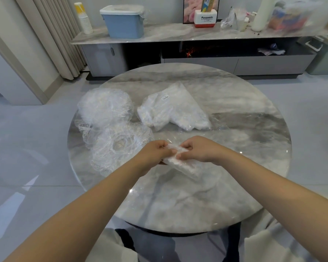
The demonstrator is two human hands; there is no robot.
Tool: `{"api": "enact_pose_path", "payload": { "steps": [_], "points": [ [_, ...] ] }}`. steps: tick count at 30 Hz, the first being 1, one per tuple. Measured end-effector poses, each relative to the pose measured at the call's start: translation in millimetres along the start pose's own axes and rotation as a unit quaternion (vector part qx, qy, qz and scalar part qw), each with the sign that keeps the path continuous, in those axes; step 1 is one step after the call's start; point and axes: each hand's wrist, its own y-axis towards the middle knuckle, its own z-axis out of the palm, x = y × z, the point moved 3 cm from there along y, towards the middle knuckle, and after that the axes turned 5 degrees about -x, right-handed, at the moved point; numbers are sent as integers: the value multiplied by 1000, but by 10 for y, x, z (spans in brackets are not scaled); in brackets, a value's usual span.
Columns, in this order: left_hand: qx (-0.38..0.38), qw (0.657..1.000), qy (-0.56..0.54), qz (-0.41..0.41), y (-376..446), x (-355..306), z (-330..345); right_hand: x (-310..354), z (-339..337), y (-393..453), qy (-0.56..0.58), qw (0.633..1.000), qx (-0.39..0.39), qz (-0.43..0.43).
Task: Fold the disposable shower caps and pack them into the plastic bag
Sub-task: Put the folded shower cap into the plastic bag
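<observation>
Two hands, one cap.
— Left hand [155,151] & right hand [196,149] both pinch a half-folded shower cap [180,165] low over the tabletop [235,148]; plastic bag [173,110] lies beyond.
— Risk?
— Slick film could spring open if either pinch slackens; loose caps [110,125] sit w/in elbow reach.

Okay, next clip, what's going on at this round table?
A person is folding a clear disposable shower cap over a round marble table. The left hand and right hand both pinch it, already gathered into a narrow strip. Two unfolded shower caps, one farther and one nearer, lie puffed up to the left. The plastic bag, with white contents showing through it, lies farther back on the table. The cap in the grip is not yet in it.
</observation>
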Motion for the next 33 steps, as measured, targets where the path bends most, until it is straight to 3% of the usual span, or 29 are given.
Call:
{"api": "enact_pose_path", "payload": {
  "steps": [4,8,14,17,21,26,33],
  "points": [
    [-69,997,16,34,157,-122,19,-27,-218,136,-30,997,-55,36],
    [-201,955,185,117,310,-129,-35,-255,-489,314,-32,990,-86,111],
    [-202,875,420,127,562,-9,82,-569,-490,606,-2,978,-88,187],
    [-217,846,468,134,651,34,82,-661,-453,726,40,975,-96,198],
    [-239,843,464,129,712,93,49,-643,-361,858,151,967,-119,165],
    [-258,821,482,162,694,177,77,-477,-135,1120,123,972,-171,102],
    [-283,793,529,103,779,336,-25,-290,17,1368,147,965,-216,0]
  ]
}}
